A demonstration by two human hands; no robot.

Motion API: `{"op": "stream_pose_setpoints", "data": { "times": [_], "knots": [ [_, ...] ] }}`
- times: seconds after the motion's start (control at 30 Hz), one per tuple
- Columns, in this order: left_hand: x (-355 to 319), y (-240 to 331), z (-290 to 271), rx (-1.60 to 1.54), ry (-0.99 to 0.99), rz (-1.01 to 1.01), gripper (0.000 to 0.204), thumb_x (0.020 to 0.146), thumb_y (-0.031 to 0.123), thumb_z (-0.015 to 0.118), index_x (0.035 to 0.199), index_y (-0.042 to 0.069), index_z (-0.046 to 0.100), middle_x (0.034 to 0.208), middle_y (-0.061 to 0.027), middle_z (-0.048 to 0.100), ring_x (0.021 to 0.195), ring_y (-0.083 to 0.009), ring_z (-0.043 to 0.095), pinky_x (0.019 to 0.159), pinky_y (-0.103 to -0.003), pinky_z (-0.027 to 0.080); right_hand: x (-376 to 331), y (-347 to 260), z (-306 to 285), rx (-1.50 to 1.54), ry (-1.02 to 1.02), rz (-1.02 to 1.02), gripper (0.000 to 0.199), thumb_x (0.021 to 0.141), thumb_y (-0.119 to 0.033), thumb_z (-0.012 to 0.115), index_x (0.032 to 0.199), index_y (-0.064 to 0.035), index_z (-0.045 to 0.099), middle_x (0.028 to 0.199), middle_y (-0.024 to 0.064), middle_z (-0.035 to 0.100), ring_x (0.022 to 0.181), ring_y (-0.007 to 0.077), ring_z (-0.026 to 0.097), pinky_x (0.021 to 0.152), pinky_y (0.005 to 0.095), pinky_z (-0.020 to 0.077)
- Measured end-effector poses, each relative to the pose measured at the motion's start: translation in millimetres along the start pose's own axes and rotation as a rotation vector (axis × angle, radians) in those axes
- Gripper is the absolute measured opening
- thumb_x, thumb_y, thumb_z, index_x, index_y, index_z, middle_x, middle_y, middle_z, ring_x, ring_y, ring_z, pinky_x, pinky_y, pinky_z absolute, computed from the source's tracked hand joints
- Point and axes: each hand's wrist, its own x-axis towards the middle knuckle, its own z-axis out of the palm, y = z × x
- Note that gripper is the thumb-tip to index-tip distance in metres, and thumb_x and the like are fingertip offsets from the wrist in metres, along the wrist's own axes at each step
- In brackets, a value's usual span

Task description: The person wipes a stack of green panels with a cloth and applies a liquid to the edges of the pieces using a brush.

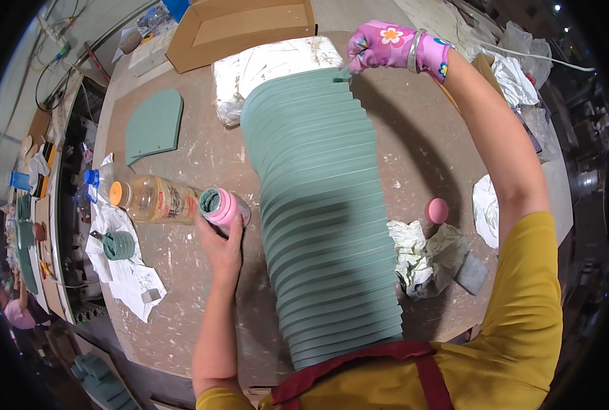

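A long row of green, round-cornered panels [325, 225] stands packed closely together down the middle of the table. At its far right corner, my right hand [381, 48], in a pink flowered glove, is closed on something small, mostly hidden by the fingers; a dark green tip shows against the last panel. My left hand [223, 249], bare, is wrapped round a pink jar [228, 209] beside the row's left side. Dark green paint coats the jar's inside and mouth. A single green panel [155, 123] lies flat at the far left.
A white wrapped block [277, 56] sits behind the row, near an open cardboard box [243, 34]. Left are a yellow-capped bottle [161, 198] and a green-stained cup [117, 245] on paper. Right are a pink lid [437, 211], crumpled paper [427, 256] and a grey pad [472, 275].
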Motion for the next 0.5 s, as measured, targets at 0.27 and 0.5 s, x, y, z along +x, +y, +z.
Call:
{"op": "stream_pose_setpoints", "data": {
  "times": [0.27,0.5],
  "knots": [
    [-1.7,1.3,-3.0,0.066,-0.066,-0.011,0.069,0.088,0.018,0.064,0.14,-0.007,0.028,0.133,-0.0203,0.046,0.122,-0.027,0.046,0.105,-0.037,0.033,4.4,30.5,13.7,0.124,0.103,-0.158,0.021,0.08,-0.022,0.07,0.085,-0.0013,0.068,0.075,0.0034,0.067,0.065,0.0125,0.058,0.062,0.0288,0.0476],
    [-0.6,-2.9,-4.0,0.045,-0.059,-0.027,0.068,0.087,0.018,0.064,0.14,-0.007,0.029,0.133,-0.021,0.046,0.124,-0.028,0.045,0.106,-0.038,0.033,1.2,-0.4,20.5,0.048,0.052,-0.011,0.017,0.079,-0.014,0.062,0.086,0.0,0.068,0.08,0.0061,0.069,0.074,0.0143,0.063,0.068,0.0281,0.0489]
  ]
}}
